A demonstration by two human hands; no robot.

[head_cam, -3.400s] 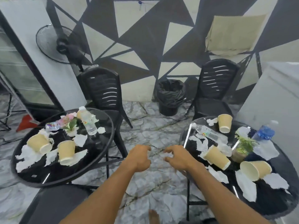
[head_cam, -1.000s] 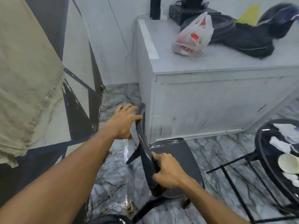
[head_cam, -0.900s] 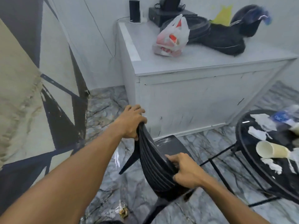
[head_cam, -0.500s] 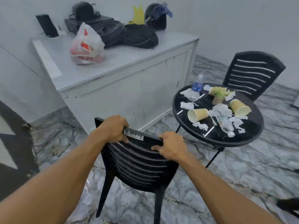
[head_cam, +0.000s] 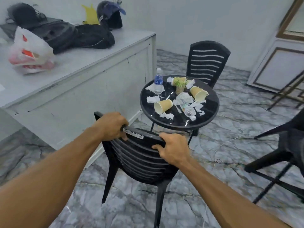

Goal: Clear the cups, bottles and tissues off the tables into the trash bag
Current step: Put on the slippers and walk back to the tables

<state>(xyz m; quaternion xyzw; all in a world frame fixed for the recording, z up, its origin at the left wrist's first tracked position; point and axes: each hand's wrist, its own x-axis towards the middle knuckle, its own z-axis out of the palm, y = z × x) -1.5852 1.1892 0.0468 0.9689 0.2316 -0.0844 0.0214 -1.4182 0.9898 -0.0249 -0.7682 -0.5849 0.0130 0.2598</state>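
Your left hand (head_cam: pixel 113 125) and right hand (head_cam: pixel 172 148) both curl round the top rail of the black chair (head_cam: pixel 139 160), so nothing looks cleared yet: cups (head_cam: pixel 162 106), bottles (head_cam: pixel 158 83) and tissues (head_cam: pixel 152 99) litter the round table (head_cam: pixel 210 102) just beyond (no trash bag in sight).

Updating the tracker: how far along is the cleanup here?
Done: nothing visible; the round table holds paper cups, an upright bottle, a lying bottle and tissues. In hand: the left hand and right hand grip the back of a black chair, no trash. Left: everything on that table; no trash bag is in view.
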